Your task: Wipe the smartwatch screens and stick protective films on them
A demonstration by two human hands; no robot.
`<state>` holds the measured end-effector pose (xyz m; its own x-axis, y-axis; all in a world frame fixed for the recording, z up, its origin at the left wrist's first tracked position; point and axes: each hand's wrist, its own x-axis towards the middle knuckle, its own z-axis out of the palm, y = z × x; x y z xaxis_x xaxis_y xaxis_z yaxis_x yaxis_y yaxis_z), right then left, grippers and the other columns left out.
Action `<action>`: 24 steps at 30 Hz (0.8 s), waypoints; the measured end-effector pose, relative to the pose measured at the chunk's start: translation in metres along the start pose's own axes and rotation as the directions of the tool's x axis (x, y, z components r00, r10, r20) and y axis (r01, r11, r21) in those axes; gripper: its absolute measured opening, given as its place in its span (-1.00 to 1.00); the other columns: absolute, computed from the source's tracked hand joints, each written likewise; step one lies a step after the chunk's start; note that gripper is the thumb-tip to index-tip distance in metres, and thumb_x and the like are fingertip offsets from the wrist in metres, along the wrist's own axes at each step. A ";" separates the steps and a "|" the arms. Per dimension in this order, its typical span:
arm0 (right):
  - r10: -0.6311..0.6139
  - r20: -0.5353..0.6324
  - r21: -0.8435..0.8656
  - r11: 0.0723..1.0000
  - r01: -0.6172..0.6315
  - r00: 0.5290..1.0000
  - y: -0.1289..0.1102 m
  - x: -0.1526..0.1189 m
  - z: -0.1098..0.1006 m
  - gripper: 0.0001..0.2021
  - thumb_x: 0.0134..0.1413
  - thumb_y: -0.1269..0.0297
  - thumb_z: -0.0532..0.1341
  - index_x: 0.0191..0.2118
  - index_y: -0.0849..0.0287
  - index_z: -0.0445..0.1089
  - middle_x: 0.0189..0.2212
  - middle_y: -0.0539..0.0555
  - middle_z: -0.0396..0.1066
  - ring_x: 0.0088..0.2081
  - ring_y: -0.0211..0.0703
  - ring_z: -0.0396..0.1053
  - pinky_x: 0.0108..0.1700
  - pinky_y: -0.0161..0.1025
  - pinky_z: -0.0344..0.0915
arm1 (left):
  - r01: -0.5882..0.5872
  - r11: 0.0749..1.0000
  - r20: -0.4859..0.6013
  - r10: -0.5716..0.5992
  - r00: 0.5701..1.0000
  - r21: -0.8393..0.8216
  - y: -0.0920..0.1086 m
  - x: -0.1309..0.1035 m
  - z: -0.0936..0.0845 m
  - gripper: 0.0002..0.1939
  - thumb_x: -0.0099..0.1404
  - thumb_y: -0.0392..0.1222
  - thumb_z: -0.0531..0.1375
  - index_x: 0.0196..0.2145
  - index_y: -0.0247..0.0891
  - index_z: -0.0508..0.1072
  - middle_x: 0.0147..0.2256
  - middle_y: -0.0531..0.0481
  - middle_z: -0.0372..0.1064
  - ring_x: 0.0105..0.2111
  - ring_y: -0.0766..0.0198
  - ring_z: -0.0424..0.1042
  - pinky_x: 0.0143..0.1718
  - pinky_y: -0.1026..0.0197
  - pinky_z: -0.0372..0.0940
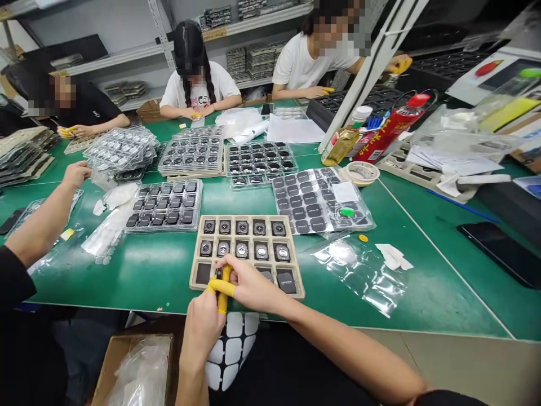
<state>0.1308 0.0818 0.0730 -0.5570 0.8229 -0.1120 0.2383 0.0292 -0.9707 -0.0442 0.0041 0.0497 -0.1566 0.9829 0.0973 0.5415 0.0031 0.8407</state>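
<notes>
My left hand [205, 316] and my right hand [245, 285], both with yellow finger covers, meet at the front edge of a beige tray. Between their fingertips they grip a small dark watch body [218, 274], mostly hidden by the fingers. The beige tray [247, 219] holds watch bodies in its two back rows. In its front row one slot at the left shows only its dark bottom, and a dark square piece [286, 281] lies in the right slot. A sheet of white rounded stickers [233, 351] lies below my hands, over my lap.
Clear trays of dark parts [164, 204] stand behind at the left, a bagged sheet of black stickers [308, 197] at the right. A neighbour's arm [46, 225] reaches in from the left. Plastic film [363, 270], a phone [502, 248] and a red can [393, 132] are on the right.
</notes>
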 end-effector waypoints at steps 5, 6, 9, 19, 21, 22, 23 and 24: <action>-0.066 -0.053 0.063 0.996 0.069 0.996 0.014 -0.015 -0.016 -0.78 0.30 0.04 0.30 -0.10 0.06 0.51 -0.24 0.06 0.45 -0.24 -0.05 0.36 -0.14 -0.10 0.36 | -0.074 0.997 0.257 0.070 0.964 0.005 0.011 0.000 0.003 -0.45 0.60 0.15 0.14 -0.50 -0.17 0.48 -0.54 -0.04 0.47 -0.55 0.23 0.42 -0.50 0.20 0.24; -0.074 -0.052 0.082 0.994 0.078 0.996 0.017 -0.017 -0.020 -0.77 0.31 0.01 0.28 -0.13 0.05 0.51 -0.23 0.08 0.47 -0.22 -0.02 0.40 -0.11 -0.07 0.39 | -0.062 0.998 0.332 0.064 0.941 -0.017 0.015 0.002 0.003 -0.44 0.62 0.18 0.12 -0.46 -0.19 0.51 -0.51 -0.03 0.50 -0.53 0.24 0.44 -0.48 0.22 0.25; -0.062 -0.060 0.155 0.985 0.071 0.996 0.028 -0.023 -0.033 -0.76 0.28 -0.03 0.32 -0.14 0.02 0.51 -0.20 0.10 0.57 -0.17 0.04 0.52 -0.06 -0.05 0.50 | 0.024 0.998 0.425 0.006 0.905 -0.065 0.023 0.007 0.004 -0.50 0.56 0.28 0.22 -0.20 -0.23 0.64 -0.42 -0.03 0.59 -0.52 0.25 0.45 -0.49 0.22 0.28; 0.090 -0.090 0.243 0.968 -0.065 0.992 0.051 -0.048 -0.043 -0.63 0.10 -0.09 0.53 -0.10 0.00 0.59 -0.11 0.19 0.71 -0.16 0.12 0.70 -0.14 -0.09 0.69 | -0.155 0.988 0.440 0.140 0.887 -0.001 0.014 0.004 0.024 -0.22 0.43 0.25 0.38 0.42 -0.24 0.43 -0.60 0.17 0.35 -0.63 0.16 0.36 -0.51 0.14 0.33; 0.084 -0.111 0.199 0.978 -0.061 0.990 0.059 -0.052 -0.043 -0.64 0.09 -0.03 0.52 -0.06 0.01 0.61 -0.08 0.19 0.72 -0.14 0.13 0.71 -0.13 -0.09 0.70 | -0.144 0.989 0.459 0.117 0.881 0.026 0.010 0.002 0.028 -0.18 0.42 0.30 0.38 0.41 -0.27 0.44 -0.63 0.18 0.32 -0.65 0.14 0.33 -0.53 0.11 0.30; 0.072 -0.114 0.166 0.985 -0.052 0.991 0.063 -0.054 -0.043 -0.66 0.10 0.01 0.51 -0.05 0.00 0.62 -0.07 0.18 0.72 -0.13 0.13 0.71 -0.13 -0.09 0.69 | -0.142 0.989 0.462 0.110 0.880 0.035 0.008 0.002 0.030 -0.17 0.40 0.32 0.38 0.39 -0.30 0.46 -0.65 0.19 0.28 -0.66 0.14 0.30 -0.55 0.10 0.28; 0.056 -0.123 0.133 0.990 -0.040 0.991 0.066 -0.056 -0.042 -0.68 0.11 0.04 0.49 -0.04 -0.01 0.62 -0.07 0.17 0.72 -0.13 0.12 0.71 -0.12 -0.09 0.69 | -0.140 0.989 0.465 0.106 0.879 0.039 0.006 0.002 0.031 -0.17 0.39 0.33 0.39 0.36 -0.32 0.49 -0.66 0.20 0.26 -0.66 0.15 0.28 -0.56 0.10 0.26; 0.040 -0.145 0.104 0.994 -0.025 0.989 0.068 -0.057 -0.042 -0.70 0.12 0.06 0.47 -0.04 -0.01 0.62 -0.07 0.16 0.72 -0.14 0.11 0.71 -0.11 -0.10 0.68 | -0.139 0.990 0.464 0.107 0.879 0.036 0.003 0.002 0.032 -0.18 0.38 0.33 0.40 0.35 -0.33 0.50 -0.66 0.20 0.26 -0.66 0.16 0.27 -0.56 0.10 0.26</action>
<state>0.2126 0.0608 0.0222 -0.4258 0.8970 -0.1190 0.1685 -0.0506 -0.9844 -0.0160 0.0120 0.0354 0.3036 0.9501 -0.0723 0.5878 -0.1271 0.7990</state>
